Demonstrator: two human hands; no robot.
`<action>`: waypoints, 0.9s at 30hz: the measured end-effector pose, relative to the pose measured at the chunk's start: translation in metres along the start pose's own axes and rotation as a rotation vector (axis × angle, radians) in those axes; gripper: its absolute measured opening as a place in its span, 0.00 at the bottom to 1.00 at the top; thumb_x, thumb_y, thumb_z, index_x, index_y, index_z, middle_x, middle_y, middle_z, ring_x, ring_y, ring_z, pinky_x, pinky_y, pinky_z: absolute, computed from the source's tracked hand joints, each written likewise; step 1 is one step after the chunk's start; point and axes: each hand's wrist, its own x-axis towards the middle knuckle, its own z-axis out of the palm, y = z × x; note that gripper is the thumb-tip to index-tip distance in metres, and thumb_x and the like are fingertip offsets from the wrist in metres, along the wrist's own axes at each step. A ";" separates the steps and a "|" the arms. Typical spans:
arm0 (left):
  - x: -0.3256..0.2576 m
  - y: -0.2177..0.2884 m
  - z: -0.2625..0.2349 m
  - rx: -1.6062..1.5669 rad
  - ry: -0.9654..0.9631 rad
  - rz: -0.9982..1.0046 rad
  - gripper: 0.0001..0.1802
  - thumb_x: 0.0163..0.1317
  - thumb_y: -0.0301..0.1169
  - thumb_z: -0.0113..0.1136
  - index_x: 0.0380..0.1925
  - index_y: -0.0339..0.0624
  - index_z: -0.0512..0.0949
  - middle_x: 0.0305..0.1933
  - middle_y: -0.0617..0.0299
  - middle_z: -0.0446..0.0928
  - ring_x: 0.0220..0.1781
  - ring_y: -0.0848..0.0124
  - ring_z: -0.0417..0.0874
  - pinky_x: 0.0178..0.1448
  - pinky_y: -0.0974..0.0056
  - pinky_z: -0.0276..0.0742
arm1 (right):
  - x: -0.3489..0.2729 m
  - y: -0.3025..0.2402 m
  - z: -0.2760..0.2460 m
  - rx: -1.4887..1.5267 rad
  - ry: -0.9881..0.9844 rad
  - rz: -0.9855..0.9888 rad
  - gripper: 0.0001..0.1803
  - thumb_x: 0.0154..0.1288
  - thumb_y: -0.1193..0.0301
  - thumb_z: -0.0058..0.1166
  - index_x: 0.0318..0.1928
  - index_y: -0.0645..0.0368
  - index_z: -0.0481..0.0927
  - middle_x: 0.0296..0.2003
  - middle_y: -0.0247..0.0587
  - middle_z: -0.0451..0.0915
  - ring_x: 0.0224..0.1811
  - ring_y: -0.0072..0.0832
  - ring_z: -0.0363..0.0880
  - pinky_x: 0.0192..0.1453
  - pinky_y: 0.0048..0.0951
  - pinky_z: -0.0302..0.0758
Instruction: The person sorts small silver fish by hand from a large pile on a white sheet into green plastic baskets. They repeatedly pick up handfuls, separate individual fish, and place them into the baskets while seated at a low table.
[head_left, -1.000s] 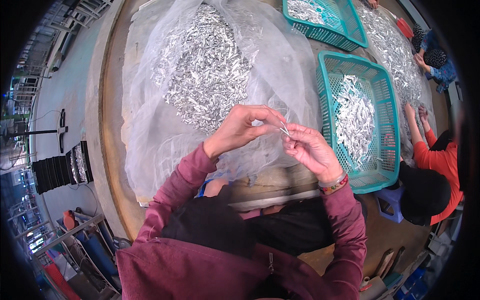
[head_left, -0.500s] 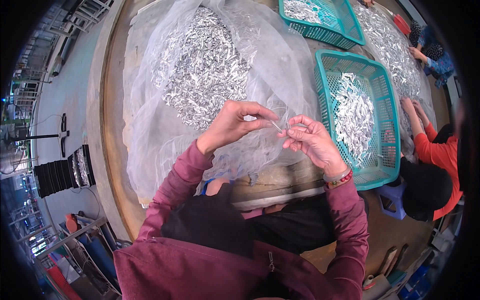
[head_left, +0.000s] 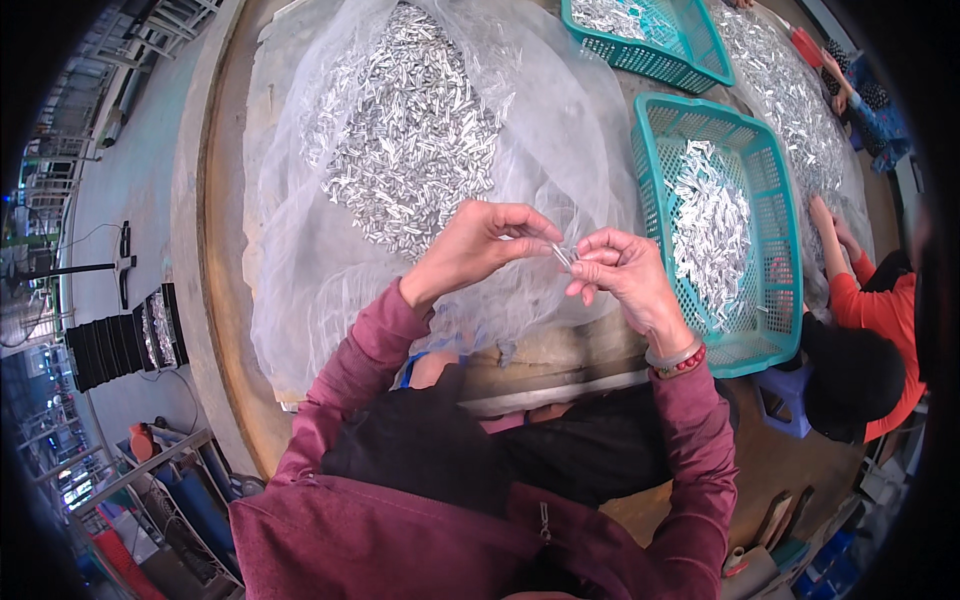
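Note:
My left hand [head_left: 478, 247] and my right hand [head_left: 622, 277] meet over the near edge of a clear plastic sheet [head_left: 300, 280]. Both pinch one small silver metal piece [head_left: 562, 256] between their fingertips. Beyond my hands lies a large heap of small silver pieces [head_left: 410, 130] on that sheet. To the right of my right hand stands a teal plastic basket [head_left: 760, 330] with more silver pieces in it.
A second teal basket [head_left: 690, 60] sits at the back. Another person in an orange top [head_left: 880, 320] works at the right, with a hand by another heap of silver pieces [head_left: 790, 110]. The round wooden table's rim [head_left: 215, 330] curves at the left. Black trays [head_left: 120, 345] stand on the floor.
Both hands have shifted slightly up and away from me, still together on the small piece. The left hand's fingers have closed more tightly around it.

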 end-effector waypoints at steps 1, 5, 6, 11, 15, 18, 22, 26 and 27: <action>0.000 0.000 0.000 0.019 -0.002 0.006 0.09 0.56 0.27 0.65 0.37 0.39 0.83 0.34 0.65 0.83 0.38 0.80 0.80 0.44 0.72 0.76 | 0.000 0.000 0.000 0.006 -0.007 0.009 0.10 0.58 0.79 0.61 0.40 0.67 0.76 0.29 0.45 0.82 0.28 0.28 0.83 0.27 0.21 0.76; -0.001 0.002 -0.003 0.050 -0.002 0.024 0.08 0.56 0.28 0.65 0.36 0.41 0.83 0.34 0.66 0.83 0.37 0.80 0.80 0.43 0.72 0.76 | 0.000 -0.002 -0.001 0.016 -0.015 0.019 0.10 0.57 0.79 0.61 0.38 0.68 0.77 0.28 0.45 0.82 0.28 0.29 0.83 0.27 0.22 0.78; -0.002 0.003 -0.003 0.061 0.000 0.033 0.08 0.56 0.28 0.65 0.36 0.41 0.83 0.34 0.65 0.83 0.37 0.80 0.80 0.42 0.72 0.76 | 0.001 -0.002 -0.001 0.016 -0.013 0.016 0.09 0.57 0.79 0.61 0.38 0.68 0.77 0.28 0.45 0.82 0.28 0.29 0.83 0.27 0.22 0.78; -0.006 0.007 0.002 0.300 0.059 0.192 0.08 0.54 0.25 0.64 0.36 0.41 0.83 0.34 0.61 0.83 0.37 0.71 0.83 0.42 0.68 0.77 | 0.004 -0.001 0.000 -0.043 0.057 -0.005 0.08 0.58 0.80 0.60 0.37 0.68 0.77 0.29 0.45 0.82 0.29 0.29 0.83 0.30 0.23 0.80; -0.003 0.003 0.011 0.466 0.124 0.390 0.08 0.53 0.23 0.63 0.35 0.41 0.83 0.35 0.59 0.82 0.38 0.64 0.83 0.42 0.66 0.78 | 0.003 -0.001 0.004 -0.102 0.103 -0.043 0.08 0.58 0.81 0.59 0.38 0.70 0.77 0.31 0.47 0.82 0.31 0.28 0.84 0.35 0.24 0.82; -0.002 -0.001 0.011 0.501 0.142 0.439 0.08 0.53 0.22 0.63 0.35 0.41 0.83 0.35 0.59 0.82 0.38 0.64 0.83 0.42 0.66 0.78 | 0.001 -0.004 0.007 -0.045 0.077 -0.072 0.08 0.60 0.81 0.57 0.40 0.71 0.77 0.33 0.49 0.82 0.34 0.29 0.84 0.40 0.25 0.82; 0.000 -0.004 0.011 0.362 0.182 0.370 0.08 0.53 0.20 0.62 0.34 0.40 0.82 0.36 0.60 0.82 0.39 0.66 0.83 0.43 0.67 0.79 | -0.001 -0.008 0.009 0.004 0.081 -0.051 0.10 0.61 0.81 0.55 0.44 0.71 0.76 0.35 0.49 0.82 0.37 0.29 0.84 0.42 0.25 0.82; 0.001 -0.003 0.011 0.290 0.187 0.312 0.08 0.53 0.19 0.62 0.34 0.39 0.83 0.36 0.60 0.82 0.40 0.69 0.83 0.44 0.68 0.78 | -0.001 -0.006 0.011 -0.020 0.100 -0.101 0.14 0.62 0.81 0.53 0.48 0.71 0.72 0.36 0.49 0.82 0.37 0.29 0.83 0.41 0.24 0.82; 0.001 -0.002 0.011 0.277 0.188 0.297 0.07 0.53 0.19 0.62 0.34 0.38 0.83 0.37 0.60 0.82 0.40 0.70 0.83 0.44 0.68 0.78 | 0.000 -0.005 0.011 -0.042 0.106 -0.110 0.14 0.63 0.81 0.53 0.49 0.71 0.72 0.36 0.49 0.82 0.37 0.29 0.83 0.41 0.23 0.82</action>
